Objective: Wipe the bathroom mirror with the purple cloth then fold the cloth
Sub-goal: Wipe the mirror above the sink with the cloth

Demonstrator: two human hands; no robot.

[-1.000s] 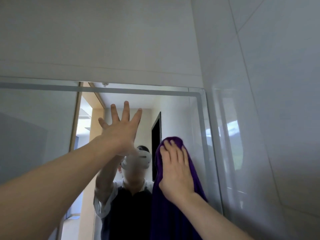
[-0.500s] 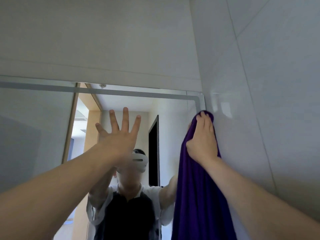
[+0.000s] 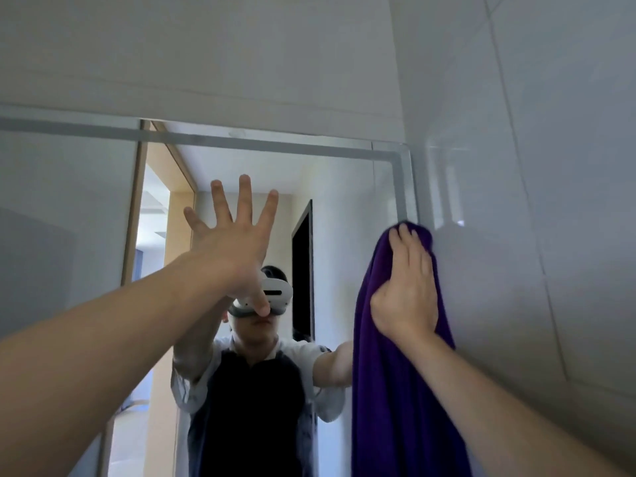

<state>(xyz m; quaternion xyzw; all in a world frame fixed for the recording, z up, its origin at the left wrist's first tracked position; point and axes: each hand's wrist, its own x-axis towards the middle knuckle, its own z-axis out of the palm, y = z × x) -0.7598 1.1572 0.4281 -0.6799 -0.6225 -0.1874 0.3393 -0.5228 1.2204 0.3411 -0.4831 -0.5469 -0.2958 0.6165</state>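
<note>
The bathroom mirror (image 3: 351,187) fills the wall ahead, with a frosted band along its top and right edge. My right hand (image 3: 407,287) presses the purple cloth (image 3: 385,390) flat against the glass at the mirror's right edge, just below the top right corner. The cloth hangs down in long folds beneath the hand to the bottom of the frame. My left hand (image 3: 234,242) is raised with fingers spread wide, palm toward the glass near the middle, holding nothing. Whether it touches the glass I cannot tell.
A white tiled side wall (image 3: 533,201) meets the mirror right beside the cloth. White wall (image 3: 206,56) runs above the mirror. The glass reflects a person in a headset, a wooden door frame (image 3: 132,208) and a dark doorway (image 3: 303,266).
My right hand slid the cloth from the mirror's middle up and right to its right edge, then slightly down. My left hand stayed raised and spread its fingers wider.
</note>
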